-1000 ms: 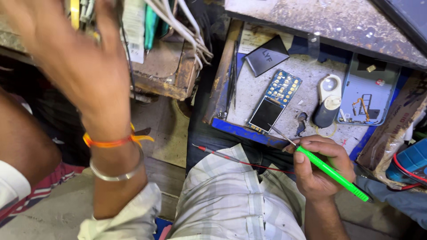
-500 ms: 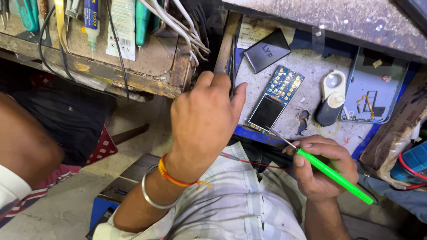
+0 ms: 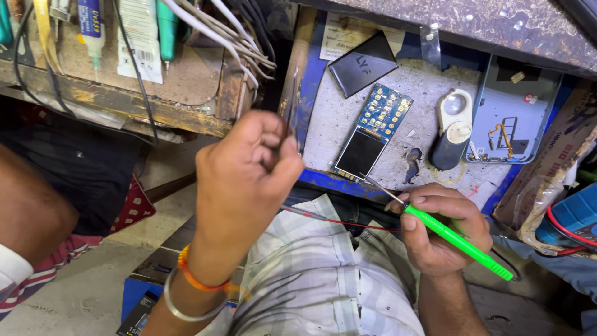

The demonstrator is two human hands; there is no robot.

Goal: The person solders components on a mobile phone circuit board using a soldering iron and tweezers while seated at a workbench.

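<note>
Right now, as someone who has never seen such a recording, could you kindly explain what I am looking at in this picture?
There is no machine here: a person works with two bare hands, and the single picture comes from a camera worn on their head, looking down over their lap.

The right hand grips a green-handled tool like a pen; its thin metal tip points at the bench edge. The left hand is raised and pinches slim tweezers.

On the worn work board lie a small circuit board with a dark screen, a black cover, a white and black magnifier and a grey phone shell. The shelf at upper left holds tubes and cables.
</note>
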